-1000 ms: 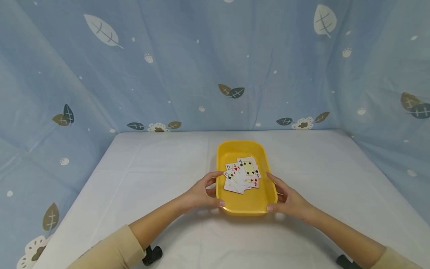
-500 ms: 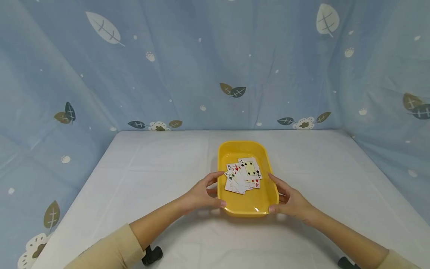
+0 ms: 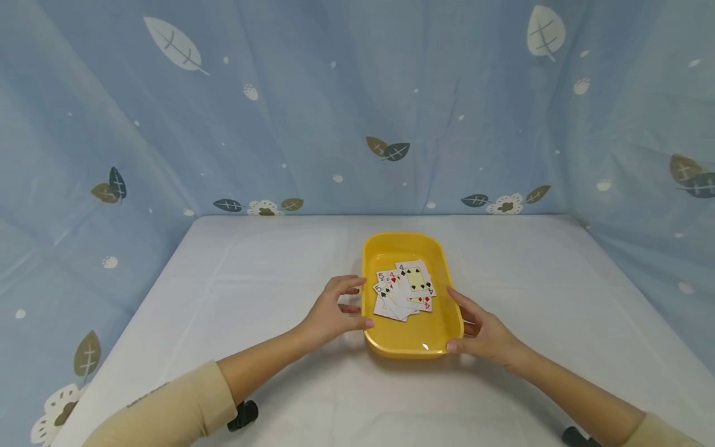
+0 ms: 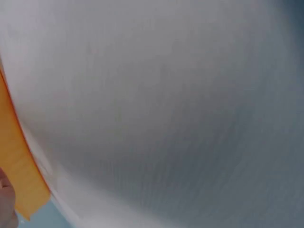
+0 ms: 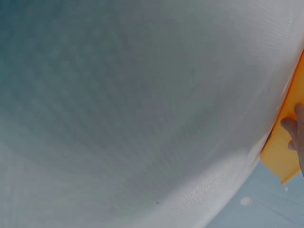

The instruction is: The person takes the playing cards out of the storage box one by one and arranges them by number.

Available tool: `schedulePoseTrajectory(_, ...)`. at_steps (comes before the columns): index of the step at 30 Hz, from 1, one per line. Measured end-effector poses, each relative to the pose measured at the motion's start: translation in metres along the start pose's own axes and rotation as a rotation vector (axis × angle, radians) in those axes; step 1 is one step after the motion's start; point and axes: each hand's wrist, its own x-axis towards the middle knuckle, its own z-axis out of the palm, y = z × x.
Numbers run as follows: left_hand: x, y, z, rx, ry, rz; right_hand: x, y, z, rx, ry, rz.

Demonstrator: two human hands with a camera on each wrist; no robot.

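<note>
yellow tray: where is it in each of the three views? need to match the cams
Head: yellow tray sits centre frame on the white table, playing cards inside, left hand and right hand at its sides.
Left wrist: only a strip of its orange-yellow wall at the lower left edge.
Right wrist: a corner of it at the right edge, fingers on it.
Shared landmark: the white table.

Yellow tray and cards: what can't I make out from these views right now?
- Lower playing cards: head view, overlapped by the top cards, and too small to read fully.
- Yellow tray: both wrist views cut it to an edge sliver.
- Left hand and right hand: nearly out of frame in the wrist views; contact under the rim is hidden.
</note>
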Motion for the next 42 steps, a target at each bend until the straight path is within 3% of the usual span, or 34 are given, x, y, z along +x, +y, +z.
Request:
schedulePoseTrajectory(3, 0.003, 0.005, -0.003, 0.046, 0.026, 0.074, 0.0, -0.001, 0.0, -0.005, 0.004, 0.014)
schedulePoseTrajectory(7, 0.01, 0.014, -0.006, 0.101, 0.011, 0.138, -0.002, -0.003, 0.0, -0.011, -0.003, -0.001)
schedulePoseTrajectory(14, 0.029, 0.033, -0.01, 0.159, -0.045, 0.172, -0.003, -0.004, 0.0, -0.02, -0.009, -0.018)
schedulePoseTrajectory(21, 0.052, 0.048, -0.004, 0.191, -0.017, 0.201, -0.003, -0.002, 0.0, -0.011, -0.004, 0.0)
schedulePoseTrajectory(32, 0.086, 0.056, 0.024, 0.201, -0.013, 0.108, 0.0, -0.001, 0.0, -0.009, -0.014, -0.011)
schedulePoseTrajectory(37, 0.098, 0.057, 0.031, 0.239, -0.075, 0.091, 0.0, -0.001, -0.002, -0.015, -0.018, -0.019)
schedulePoseTrajectory(42, 0.11, 0.049, 0.031, 0.369, -0.177, 0.059, 0.001, -0.001, -0.002, -0.022, -0.028, -0.042)
